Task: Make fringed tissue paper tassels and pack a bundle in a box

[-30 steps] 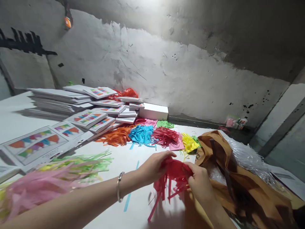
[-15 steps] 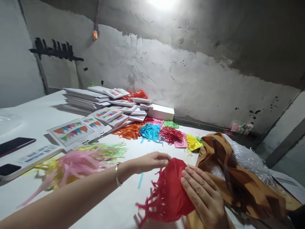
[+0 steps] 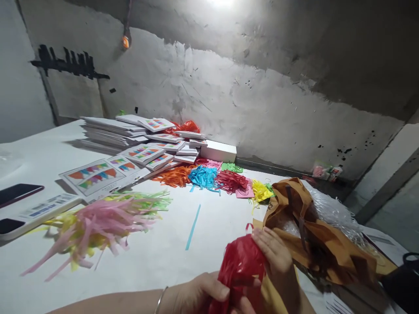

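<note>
In the head view, a red fringed tissue-paper bundle (image 3: pixel 241 257) is held low and right of centre, bunched between both hands. My left hand (image 3: pixel 206 291) grips its lower left side, thumb on top and fingers wrapped around. At its upper right, my right hand (image 3: pixel 275 255) presses its fingers together against the paper. A small red loop (image 3: pixel 249 227) sticks up near those fingertips. Beneath the right hand lies a yellowish-tan sheet (image 3: pixel 273 294), partly hidden. A blue paper strip (image 3: pixel 193 227) lies on the white table (image 3: pixel 157 261) left of the bundle.
At left lie pink, yellow and green tissue fringes (image 3: pixel 108 220), a white device (image 3: pixel 42 213) and a phone (image 3: pixel 19 193). Behind are stacked printed cards (image 3: pixel 144 153), a white box (image 3: pixel 218 151), and blue (image 3: pixel 203 176) and orange fringe piles (image 3: pixel 175 175). A brown bag (image 3: pixel 291 205) stands right.
My left hand has come down and now grips the red tissue paper from below left. The flat red paper has been gathered into a tighter bundle. The view has shifted slightly.
</note>
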A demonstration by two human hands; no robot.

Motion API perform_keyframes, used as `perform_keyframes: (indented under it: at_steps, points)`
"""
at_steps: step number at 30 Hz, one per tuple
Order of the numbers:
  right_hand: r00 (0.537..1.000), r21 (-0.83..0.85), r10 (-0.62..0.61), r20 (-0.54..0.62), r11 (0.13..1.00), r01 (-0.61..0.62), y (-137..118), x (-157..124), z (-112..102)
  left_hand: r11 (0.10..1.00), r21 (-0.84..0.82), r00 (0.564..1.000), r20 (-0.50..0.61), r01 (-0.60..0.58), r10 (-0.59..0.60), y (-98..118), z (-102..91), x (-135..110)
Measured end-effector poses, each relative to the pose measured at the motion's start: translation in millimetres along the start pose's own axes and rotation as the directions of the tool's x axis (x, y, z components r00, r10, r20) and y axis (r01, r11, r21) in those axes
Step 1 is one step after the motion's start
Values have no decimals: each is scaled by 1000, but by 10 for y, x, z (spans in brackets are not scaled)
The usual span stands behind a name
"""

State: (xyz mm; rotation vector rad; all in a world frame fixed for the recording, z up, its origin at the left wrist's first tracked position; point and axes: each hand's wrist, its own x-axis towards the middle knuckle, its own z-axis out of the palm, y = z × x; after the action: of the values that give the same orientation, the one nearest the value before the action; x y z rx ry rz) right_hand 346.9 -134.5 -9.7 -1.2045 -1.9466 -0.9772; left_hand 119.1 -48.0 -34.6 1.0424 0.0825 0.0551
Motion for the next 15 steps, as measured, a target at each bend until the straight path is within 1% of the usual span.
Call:
perform_keyframes:
  at_steps: [2, 4, 6, 7, 9, 10, 11, 12, 13, 14, 15]
  points:
    - [999, -27, 47, -19, 998, -48, 173, -6, -98, 989, -115, 996, 26, 89, -86, 65, -52, -15]
    - [997, -77, 68, -19, 995, -69, 270, 9, -256, 973, -169, 988, 12, 156, -156, 210, -199, -70]
    - [999, -130, 38, -4, 991, -38, 219, 7, -356, 983, -93, 984, -70, 156, -163, 411, -429, -198]
    - [1000, -146, 14, 24, 989, -10, 131, -10, -352, 988, -26, 980, -121, 153, -155, 521, -564, -294]
    - [991, -134, -50, 125, 989, 67, -147, -89, -211, 981, 109, 958, -255, 161, -129, 735, -843, -544]
    - [981, -110, -67, 180, 990, 88, -319, -148, -85, 962, 191, 934, -337, 193, -121, 827, -971, -688]
    - [969, -78, -95, 228, 990, 115, -497, -216, 63, 925, 291, 900, -424, 245, -105, 901, -1080, -837]
    - [970, -56, -60, 236, 996, 75, -670, -286, 215, 860, 410, 854, -516, 306, -58, 952, -1165, -984]
    - [972, -33, -10, 235, 999, 19, -828, -352, 359, 790, 499, 804, -595, 356, 14, 976, -1217, -1118]
    - [967, -8, 23, 252, 1000, -21, -962, -407, 482, 721, 571, 758, -645, 393, 97, 969, -1233, -1233]
    - [963, 6, 63, 262, 998, -66, -1066, -446, 577, 652, 639, 723, -663, 409, 196, 932, -1210, -1321]
